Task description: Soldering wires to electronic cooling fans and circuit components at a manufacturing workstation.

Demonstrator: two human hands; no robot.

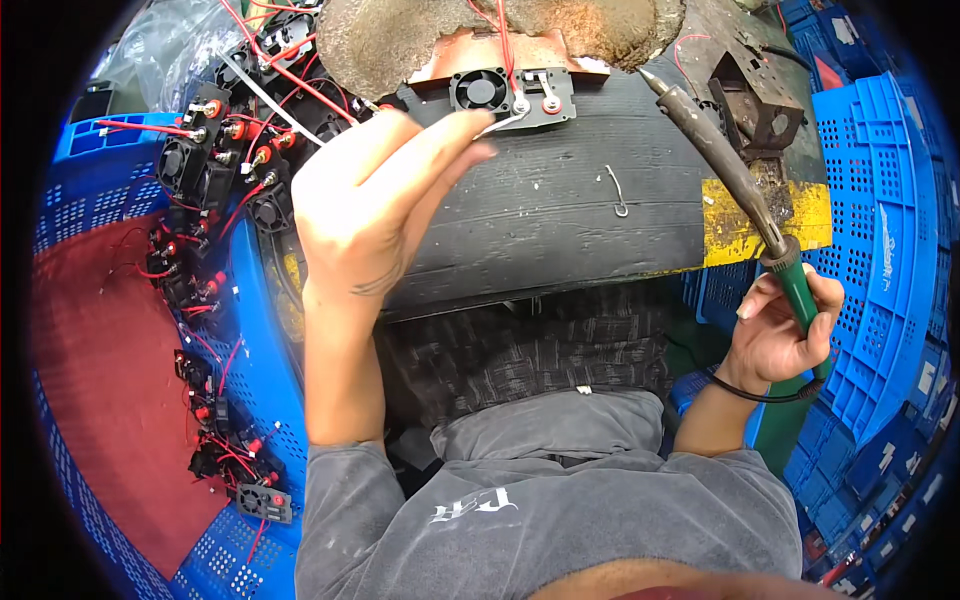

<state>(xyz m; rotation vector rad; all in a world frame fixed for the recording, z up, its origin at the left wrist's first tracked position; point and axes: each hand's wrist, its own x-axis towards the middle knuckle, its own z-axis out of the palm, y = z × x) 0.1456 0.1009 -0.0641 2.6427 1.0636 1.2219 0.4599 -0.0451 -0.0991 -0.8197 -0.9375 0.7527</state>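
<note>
My right hand (pixel 790 335) is wrapped round the green handle of a soldering iron (pixel 722 165), its tip pointing up and left, apart from the panel. The fingers of my left hand (pixel 385 190) pinch a thin silvery strand that looks like solder wire (pixel 268 100). One end reaches a ring terminal (pixel 521 105) on a small black panel (pixel 540 118); the other runs out to the upper left. The panel carries a small black fan (pixel 481 91) and a second terminal with a red base (pixel 552 104). Red wires (pixel 505 45) rise from the panel.
Many fan panels with red wires (pixel 185 150) lie heaped at the left, by a blue crate (pixel 100 150). A rusty metal bracket (pixel 757 100) stands on the bench's right. A bent wire hook (pixel 615 192) lies on the black bench top (pixel 560 230). Blue crates (pixel 865 250) stand at right.
</note>
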